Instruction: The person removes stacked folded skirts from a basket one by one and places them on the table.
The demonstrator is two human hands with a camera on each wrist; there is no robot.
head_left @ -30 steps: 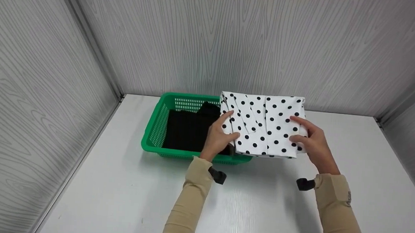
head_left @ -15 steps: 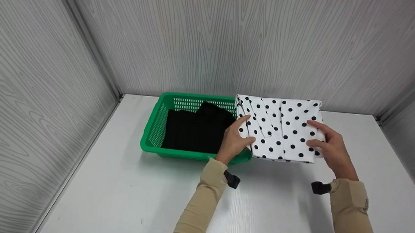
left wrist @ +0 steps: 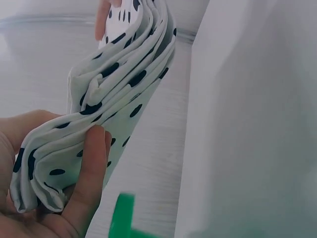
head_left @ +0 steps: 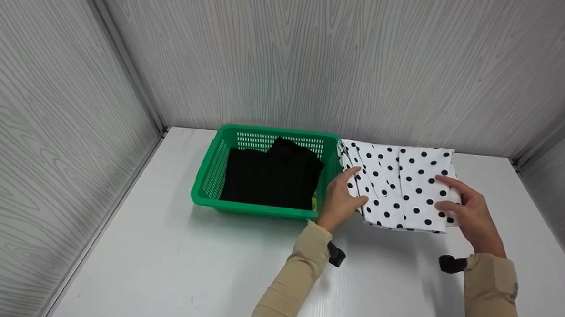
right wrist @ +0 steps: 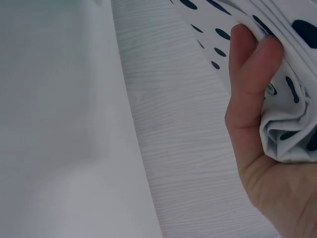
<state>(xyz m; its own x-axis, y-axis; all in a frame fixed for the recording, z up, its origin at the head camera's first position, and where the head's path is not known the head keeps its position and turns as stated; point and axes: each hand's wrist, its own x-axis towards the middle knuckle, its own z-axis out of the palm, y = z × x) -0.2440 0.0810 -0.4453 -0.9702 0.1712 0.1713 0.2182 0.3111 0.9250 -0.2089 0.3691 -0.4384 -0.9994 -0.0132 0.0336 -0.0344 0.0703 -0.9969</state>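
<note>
A folded white cloth with black polka dots (head_left: 405, 187) is held up off the table, just right of the green basket. My left hand (head_left: 341, 201) grips its left edge, thumb on top and fingers beneath. On the opposite edge my right hand (head_left: 473, 214) holds the cloth the same way. Several stacked layers of the polka-dot cloth (left wrist: 89, 99) show edge-on in the left wrist view, pinched between thumb and fingers. In the right wrist view curled fingers (right wrist: 250, 84) lie against the cloth's underside.
The green plastic basket (head_left: 256, 209) stands at the back of the white table (head_left: 164, 248), with folded black cloth (head_left: 269, 179) inside. A small yellow patch shows by its right wall. Grey wood-grain panels (head_left: 287, 58) close off the back and sides.
Both hands have carried the polka-dot cloth to the right and slightly toward me, off from over the basket. More of the black cloth and the basket's right side now show.
</note>
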